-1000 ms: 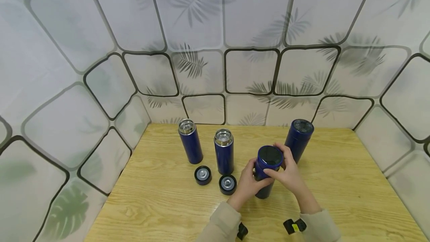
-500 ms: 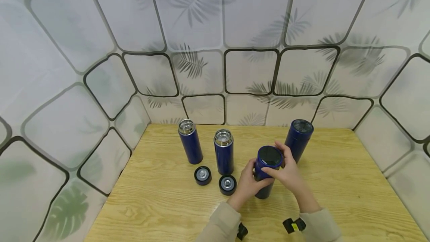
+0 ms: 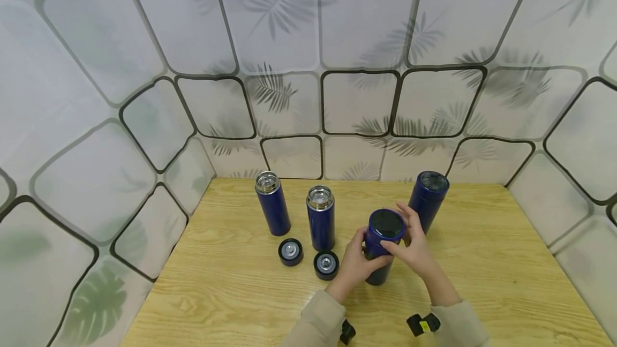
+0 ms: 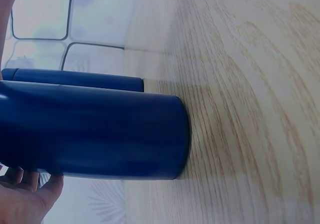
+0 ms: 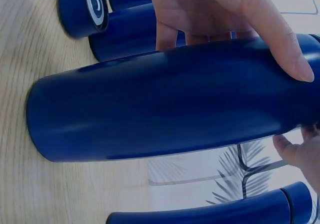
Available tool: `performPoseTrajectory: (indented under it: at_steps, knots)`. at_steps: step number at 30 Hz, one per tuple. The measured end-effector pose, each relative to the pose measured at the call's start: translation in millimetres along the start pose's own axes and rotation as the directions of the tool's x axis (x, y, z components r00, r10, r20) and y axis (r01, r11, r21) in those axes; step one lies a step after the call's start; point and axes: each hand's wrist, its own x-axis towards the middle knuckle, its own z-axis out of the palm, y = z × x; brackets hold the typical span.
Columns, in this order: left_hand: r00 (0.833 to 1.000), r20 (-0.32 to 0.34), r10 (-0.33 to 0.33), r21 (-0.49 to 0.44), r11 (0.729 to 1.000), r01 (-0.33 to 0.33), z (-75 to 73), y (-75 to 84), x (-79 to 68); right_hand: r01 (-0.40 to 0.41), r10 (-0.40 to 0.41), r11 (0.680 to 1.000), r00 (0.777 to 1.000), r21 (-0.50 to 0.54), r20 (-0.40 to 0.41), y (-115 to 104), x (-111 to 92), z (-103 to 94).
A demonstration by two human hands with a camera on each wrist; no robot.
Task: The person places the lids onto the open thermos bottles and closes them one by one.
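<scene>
A dark blue vacuum flask [image 5: 160, 104] stands upright at the centre right of the table, its black-topped lid [image 3: 388, 223] on. Around the upper body curls my left hand [image 3: 356, 264], its thumb across the near side in the right wrist view. My right hand [image 3: 413, 248] grips the lid from the right, thumb at the front and fingers behind. To the left, two uncapped flasks, one nearer [image 3: 321, 224] and one farther [image 3: 275, 208], show steel mouths. Before them lie two lids, left [image 3: 291, 251] and right [image 3: 326, 264], with inner sides up.
Close behind my right hand stands another blue flask [image 3: 429, 200], its lid on. The wooden table [image 3: 506, 272] meets a patterned cloth backdrop [image 3: 289, 106] at its back and sides.
The fingers and thumb of my right hand have shifted slightly around the lid. My left hand and the flasks hold their places.
</scene>
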Motion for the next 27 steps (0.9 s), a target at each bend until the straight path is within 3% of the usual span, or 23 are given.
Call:
performPoseTrajectory:
  at_steps: [4,7,9,12,15,17,19,21,24,27]
  knots:
    - [1.0,-0.008,0.013,0.003,1.0,-0.013,-0.2,-0.6,0.3,-0.2,0.184,0.964,0.978,-0.175,-0.103,-2.4,-0.1,6.0]
    - [1.0,-0.01,0.014,0.004,1.0,-0.014,-0.1,-0.9,0.7,-0.26,0.231,0.935,0.963,-0.241,-0.141,-1.7,-0.9,10.0]
    - [1.0,-0.009,0.01,0.005,1.0,-0.01,0.2,-1.3,1.0,-0.208,0.183,0.953,0.974,-0.219,-0.131,0.0,-1.9,10.8]
    - [1.0,-0.001,0.007,0.001,1.0,-0.007,1.7,-6.9,1.7,-0.043,0.036,0.992,0.997,-0.121,-0.067,3.1,-2.4,8.8]
    - [1.0,0.006,-0.001,-0.004,1.0,0.001,6.4,-20.3,3.2,0.092,-0.092,0.996,0.996,-0.002,0.017,4.1,-1.2,4.8]
    - [1.0,0.007,-0.002,-0.002,1.0,0.002,9.7,-30.3,4.3,0.103,-0.104,0.994,0.994,0.023,0.042,3.7,-0.5,2.6]
    - [1.0,0.003,0.002,0.003,1.0,-0.002,11.8,-37.5,5.3,0.072,-0.071,0.997,0.997,-0.022,0.028,2.5,-0.4,2.4]
    - [1.0,-0.002,0.015,0.008,1.0,-0.014,12.2,-40.2,5.9,-0.023,0.021,0.994,0.999,-0.106,-0.025,1.3,-0.9,4.0]
    - [1.0,-0.011,0.029,0.008,1.0,-0.029,12.2,-41.7,6.7,-0.165,0.143,0.965,0.983,-0.205,-0.116,-0.5,-1.2,9.0]
    - [1.0,-0.013,0.028,0.005,1.0,-0.028,12.2,-41.1,6.9,-0.189,0.156,0.953,0.976,-0.238,-0.151,-0.4,-1.6,12.4]
